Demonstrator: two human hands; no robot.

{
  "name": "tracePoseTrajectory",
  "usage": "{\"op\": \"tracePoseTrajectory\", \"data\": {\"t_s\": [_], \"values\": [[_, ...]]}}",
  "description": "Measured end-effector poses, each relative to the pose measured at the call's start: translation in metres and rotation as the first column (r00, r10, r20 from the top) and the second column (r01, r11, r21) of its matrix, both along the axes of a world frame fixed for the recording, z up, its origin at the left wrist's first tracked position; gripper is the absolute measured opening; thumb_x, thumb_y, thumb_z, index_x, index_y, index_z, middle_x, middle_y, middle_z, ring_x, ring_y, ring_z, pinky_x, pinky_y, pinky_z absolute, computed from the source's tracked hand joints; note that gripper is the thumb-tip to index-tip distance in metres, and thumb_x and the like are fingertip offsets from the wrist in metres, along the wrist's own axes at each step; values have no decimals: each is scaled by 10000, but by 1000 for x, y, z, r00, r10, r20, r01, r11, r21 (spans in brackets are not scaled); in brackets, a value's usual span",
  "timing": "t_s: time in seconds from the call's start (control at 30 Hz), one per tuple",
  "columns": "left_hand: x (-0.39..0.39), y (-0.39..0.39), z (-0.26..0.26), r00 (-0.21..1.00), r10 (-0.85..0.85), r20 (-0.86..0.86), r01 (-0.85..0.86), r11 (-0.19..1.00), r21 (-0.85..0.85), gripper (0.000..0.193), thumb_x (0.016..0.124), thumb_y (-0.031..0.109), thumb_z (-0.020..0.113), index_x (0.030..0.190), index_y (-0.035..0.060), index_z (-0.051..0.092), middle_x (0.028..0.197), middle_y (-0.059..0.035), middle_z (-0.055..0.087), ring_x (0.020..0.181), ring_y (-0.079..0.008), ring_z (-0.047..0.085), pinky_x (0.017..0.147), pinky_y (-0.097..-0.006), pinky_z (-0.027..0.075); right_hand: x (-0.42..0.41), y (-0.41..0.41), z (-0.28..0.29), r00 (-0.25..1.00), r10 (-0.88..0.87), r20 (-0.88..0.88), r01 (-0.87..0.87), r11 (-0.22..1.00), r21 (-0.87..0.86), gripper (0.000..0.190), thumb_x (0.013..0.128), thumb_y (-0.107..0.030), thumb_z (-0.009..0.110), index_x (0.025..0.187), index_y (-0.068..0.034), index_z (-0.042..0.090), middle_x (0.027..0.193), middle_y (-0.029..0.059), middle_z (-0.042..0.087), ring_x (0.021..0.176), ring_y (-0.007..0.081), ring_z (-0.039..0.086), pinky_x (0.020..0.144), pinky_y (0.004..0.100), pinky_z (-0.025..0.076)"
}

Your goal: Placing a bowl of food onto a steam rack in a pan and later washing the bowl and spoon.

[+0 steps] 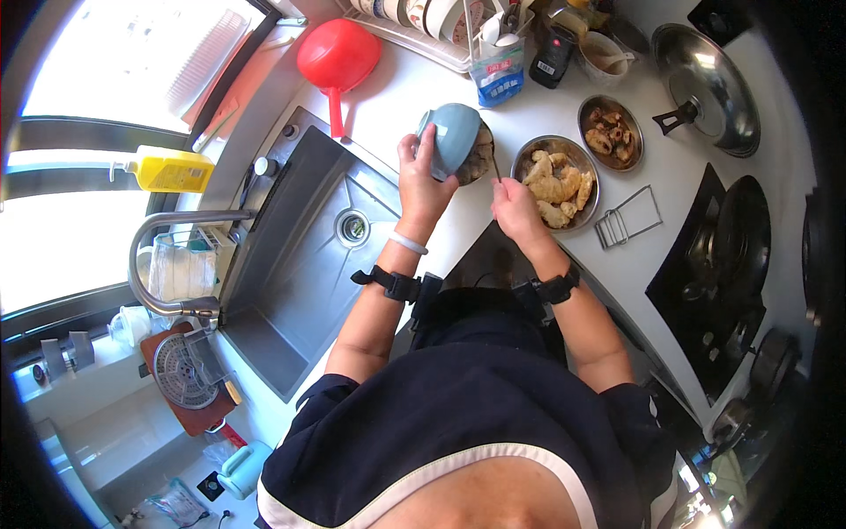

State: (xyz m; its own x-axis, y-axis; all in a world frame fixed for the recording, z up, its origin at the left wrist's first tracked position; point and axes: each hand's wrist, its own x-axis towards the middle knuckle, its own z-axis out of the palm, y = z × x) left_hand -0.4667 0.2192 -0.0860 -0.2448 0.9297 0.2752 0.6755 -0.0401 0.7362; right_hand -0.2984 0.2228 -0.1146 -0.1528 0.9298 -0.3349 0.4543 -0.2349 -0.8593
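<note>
My left hand (425, 175) grips a light blue bowl (456, 135), tipped on its side above a round dish with dark, greyish food (476, 162). The bowl hides much of that dish, and the bowl's inside faces away from me. Between the fingers of my right hand (520, 210) is a thin dark stick-like utensil (497, 166) at the dish's right edge; its exact kind is unclear. Just right of this hand stands a steel bowl (598, 198) of pale battered pieces (555, 185). Behind it, a smaller steel bowl (638, 152) holds browned pieces (609, 135).
A grey sink (291, 284) with a faucet (142, 258) lies left. Behind are a red plastic scoop (340, 56), a dish rack (423, 43) and a blue-and-white bag (499, 76). Right are a wire rack (628, 218), a lidded pan (710, 86) and a black cooktop (687, 291).
</note>
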Motion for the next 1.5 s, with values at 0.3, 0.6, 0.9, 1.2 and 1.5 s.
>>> {"op": "tracePoseTrajectory", "data": {"t_s": [0.3,0.6,0.9,1.2,1.5], "values": [[3,-10,14,969,-57,-241,63,998,16,789,501,-18,699,1242,158,491,1179,-176,437,1078,-373,451,880,-395,428,-1,0,5,978,13,206,-57,976,210,253,864,-201,448,815,12,574,783,255,590,789,438,560,684,476,455],[-11,-15,23,986,5,-168,16,992,124,792,505,-13,714,1245,155,489,1177,-174,430,1059,-356,477,876,-384,441,-2,-3,12,959,-27,284,-65,948,311,221,853,-193,463,813,-7,576,734,229,598,730,418,577,639,482,464],[-26,-15,22,986,22,168,-39,994,103,795,536,-6,744,1268,150,475,1184,-84,380,1039,-206,507,679,-298,555,2,-4,19,975,-67,213,-16,931,364,202,858,-202,472,805,-25,553,705,207,587,700,418,562,601,494,448],[-37,-16,15,960,58,274,-106,981,164,793,547,-1,764,1272,107,460,1190,-71,350,1075,-200,468,740,-300,575,1,-6,46,995,-11,104,-42,871,489,245,871,-204,483,1052,-54,553,764,209,613,724,388,594,623,462,471],[-48,-14,10,890,13,455,-94,984,155,813,571,-1,775,1298,81,421,1200,-66,346,1031,-206,502,751,-293,563,-24,3,64,978,190,89,-209,854,476,257,862,-192,506,1085,-79,561,782,186,626,717,362,607,634,438,483]]}}
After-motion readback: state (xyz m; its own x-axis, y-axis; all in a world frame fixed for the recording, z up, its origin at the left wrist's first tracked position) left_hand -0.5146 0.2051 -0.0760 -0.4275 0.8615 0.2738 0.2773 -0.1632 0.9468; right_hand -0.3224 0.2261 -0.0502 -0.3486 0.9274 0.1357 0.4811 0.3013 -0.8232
